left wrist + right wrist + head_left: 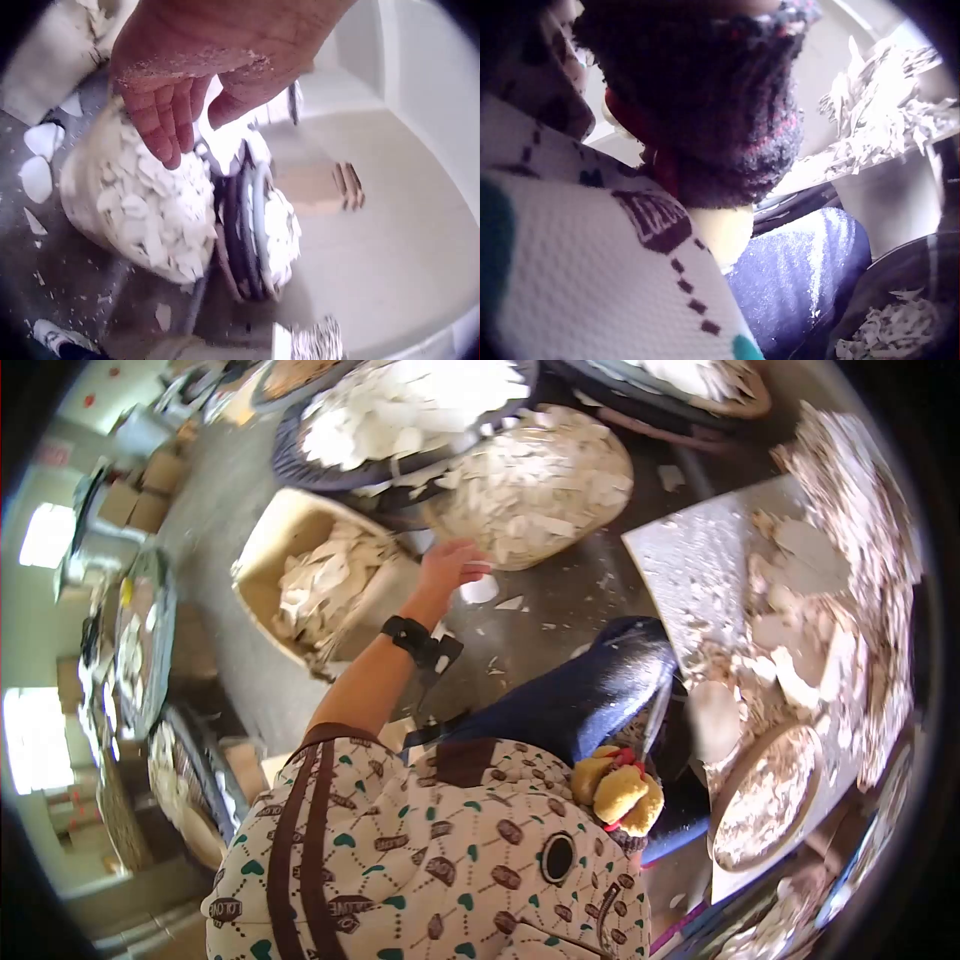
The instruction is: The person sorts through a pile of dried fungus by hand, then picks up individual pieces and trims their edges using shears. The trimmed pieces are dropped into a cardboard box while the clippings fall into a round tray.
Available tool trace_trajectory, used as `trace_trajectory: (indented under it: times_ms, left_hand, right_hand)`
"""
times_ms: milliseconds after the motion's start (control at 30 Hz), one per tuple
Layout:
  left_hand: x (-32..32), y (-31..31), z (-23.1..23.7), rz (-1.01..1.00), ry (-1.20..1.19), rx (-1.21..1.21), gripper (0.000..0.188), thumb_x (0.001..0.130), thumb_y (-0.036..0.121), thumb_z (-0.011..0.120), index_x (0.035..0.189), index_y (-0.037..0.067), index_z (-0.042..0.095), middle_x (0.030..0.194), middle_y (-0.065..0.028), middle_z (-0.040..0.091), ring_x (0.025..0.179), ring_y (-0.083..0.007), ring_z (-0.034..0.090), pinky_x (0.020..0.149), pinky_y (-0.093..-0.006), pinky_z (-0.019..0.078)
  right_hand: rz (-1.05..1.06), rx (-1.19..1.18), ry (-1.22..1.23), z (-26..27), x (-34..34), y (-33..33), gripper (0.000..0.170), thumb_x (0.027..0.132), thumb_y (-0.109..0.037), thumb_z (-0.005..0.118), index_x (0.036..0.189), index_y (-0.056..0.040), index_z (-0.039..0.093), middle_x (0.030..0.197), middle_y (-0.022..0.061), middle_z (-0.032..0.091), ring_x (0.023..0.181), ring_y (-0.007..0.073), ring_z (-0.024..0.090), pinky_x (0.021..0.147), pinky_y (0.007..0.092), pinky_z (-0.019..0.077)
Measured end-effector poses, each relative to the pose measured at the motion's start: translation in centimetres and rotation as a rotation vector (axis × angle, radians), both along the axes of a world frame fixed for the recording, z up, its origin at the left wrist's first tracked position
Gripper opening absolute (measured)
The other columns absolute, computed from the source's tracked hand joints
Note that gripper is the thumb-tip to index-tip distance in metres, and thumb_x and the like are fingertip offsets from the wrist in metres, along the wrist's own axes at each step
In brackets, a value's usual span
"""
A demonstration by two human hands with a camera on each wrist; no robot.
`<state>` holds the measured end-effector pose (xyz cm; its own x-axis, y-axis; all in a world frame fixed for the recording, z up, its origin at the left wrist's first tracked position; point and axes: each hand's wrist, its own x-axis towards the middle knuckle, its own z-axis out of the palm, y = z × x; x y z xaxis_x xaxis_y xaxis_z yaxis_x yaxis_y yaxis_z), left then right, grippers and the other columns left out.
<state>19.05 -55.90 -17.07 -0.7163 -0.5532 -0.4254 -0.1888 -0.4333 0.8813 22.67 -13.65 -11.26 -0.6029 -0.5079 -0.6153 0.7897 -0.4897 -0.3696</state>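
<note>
My bare left hand (452,572) reaches out beside the near edge of a wide basket (535,490) full of white flat pieces. In the left wrist view the fingers of this hand (176,112) hang loosely bent with nothing visible between them, and the basket (142,202) shows beyond them. My right hand (618,790), in a yellow and red glove, is near my lap, curled at the base of a thin, knife-like blade (657,710) that points up. The right wrist view shows mostly a dark knitted cuff (697,105), which hides the fingers.
A cream bin (262,595) with pale scraps stands left of the basket. Large round containers of white pieces (410,410) lie beyond. At my right, a board (690,550) carries discs, shavings and a round tray (765,795). Loose scraps (510,603) dot the floor.
</note>
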Motion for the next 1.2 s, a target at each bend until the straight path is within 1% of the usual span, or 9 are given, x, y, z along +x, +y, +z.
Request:
trace_trajectory:
  times_ms: [67, 300, 333, 500, 700, 900, 1033, 1133, 1200]
  left_hand:
    - [-4.9, 4.0, 1.5, -0.215, 0.041, -0.089, 0.034, 0.087, 0.018, 0.056, 0.115, 0.000, 0.049, 0.097, -0.0145, 0.062, 0.081, -0.0236, 0.064, 0.074, -0.0312, 0.0518]
    - [-15.1, 17.0, 8.4, -0.741, 0.213, -0.171, 0.028, 0.086, 0.015, 0.058, 0.110, 0.002, 0.054, 0.093, -0.0121, 0.063, 0.077, -0.0170, 0.063, 0.068, -0.0256, 0.0512]
    - [-16.3, 18.5, 9.0, -0.782, 0.247, -0.146, 0.027, 0.086, 0.012, 0.058, 0.109, 0.001, 0.055, 0.092, -0.0115, 0.063, 0.076, -0.0158, 0.063, 0.068, -0.0246, 0.0501]
    - [-23.0, 24.9, 10.4, -0.963, 0.329, -0.220, 0.022, 0.085, 0.009, 0.058, 0.105, -0.001, 0.057, 0.089, -0.0093, 0.064, 0.076, -0.0133, 0.062, 0.067, -0.0228, 0.0488]
    - [-30.8, 30.3, 8.3, -0.963, 0.490, -0.514, 0.047, 0.079, 0.012, 0.066, 0.119, -0.002, 0.046, 0.113, -0.0145, 0.054, 0.101, -0.0197, 0.054, 0.085, -0.0282, 0.0438]
    - [-36.4, 34.2, 10.1, -1.016, 0.552, -0.937, 0.121, 0.053, 0.053, 0.079, 0.139, 0.002, 0.011, 0.138, -0.0278, 0.018, 0.129, -0.0386, 0.019, 0.106, -0.0453, 0.0213]
    - [-40.4, 35.7, 11.6, -1.204, 0.292, -0.956, 0.130, 0.047, 0.060, 0.076, 0.140, 0.002, 0.006, 0.142, -0.0279, 0.013, 0.133, -0.0363, 0.012, 0.108, -0.0415, 0.0163]
    - [-42.8, 35.5, 10.4, -1.362, 0.280, -0.890, 0.111, 0.059, 0.038, 0.075, 0.141, 0.004, 0.008, 0.143, -0.0229, 0.017, 0.134, -0.0288, 0.018, 0.108, -0.0337, 0.0191]
    - [-42.8, 34.5, 10.4, -1.375, 0.328, -0.774, 0.102, 0.062, 0.032, 0.072, 0.140, 0.005, 0.012, 0.142, -0.0218, 0.021, 0.133, -0.0289, 0.021, 0.106, -0.0339, 0.0219]
  right_hand:
    - [-0.352, -0.604, -0.797, -0.2, -0.7, 0.3, 0.025, 0.081, -0.006, 0.052, 0.105, -0.0004, 0.047, 0.095, 0.0070, 0.053, 0.089, 0.0154, 0.053, 0.080, 0.0253, 0.0448]
    - [-0.250, -0.226, -0.105, 2.2, -1.6, 0.0, 0.018, 0.089, -0.009, 0.048, 0.104, 0.0013, 0.049, 0.095, 0.0073, 0.050, 0.084, 0.0158, 0.052, 0.076, 0.0241, 0.0453]
    - [-0.356, -0.610, -0.358, 1.7, -1.9, 0.3, 0.019, 0.089, -0.010, 0.049, 0.105, 0.0010, 0.049, 0.097, 0.0072, 0.050, 0.089, 0.0151, 0.052, 0.079, 0.0256, 0.0456]
    - [-0.434, -0.539, -0.484, 2.8, -3.9, 1.0, 0.012, 0.081, -0.006, 0.061, 0.088, 0.0008, 0.054, 0.079, 0.0053, 0.053, 0.075, 0.0142, 0.056, 0.070, 0.0267, 0.0496]
    - [-0.378, -1.406, -1.085, -0.5, -4.5, 1.1, 0.008, 0.078, -0.002, 0.062, 0.080, 0.0018, 0.055, 0.083, 0.0062, 0.053, 0.076, 0.0147, 0.056, 0.071, 0.0272, 0.0489]
    - [-0.525, -1.053, -1.038, -2.7, -4.6, 2.6, 0.010, 0.082, -0.006, 0.058, 0.081, 0.0017, 0.051, 0.082, 0.0074, 0.048, 0.077, 0.0141, 0.054, 0.073, 0.0259, 0.0477]
    - [-0.449, -0.432, -0.372, -0.1, -5.4, 3.1, 0.017, 0.083, -0.009, 0.059, 0.095, 0.0014, 0.052, 0.088, 0.0069, 0.054, 0.085, 0.0165, 0.055, 0.081, 0.0291, 0.0463]
    - [-0.558, -1.112, -0.943, -1.7, -5.5, 3.0, 0.017, 0.085, -0.010, 0.055, 0.096, 0.0020, 0.052, 0.089, 0.0079, 0.054, 0.087, 0.0174, 0.055, 0.082, 0.0297, 0.0454]
    - [-0.570, -1.147, -0.912, -1.5, -5.6, 3.2, 0.018, 0.087, -0.012, 0.052, 0.098, 0.0024, 0.052, 0.091, 0.0082, 0.054, 0.088, 0.0177, 0.054, 0.083, 0.0302, 0.0450]
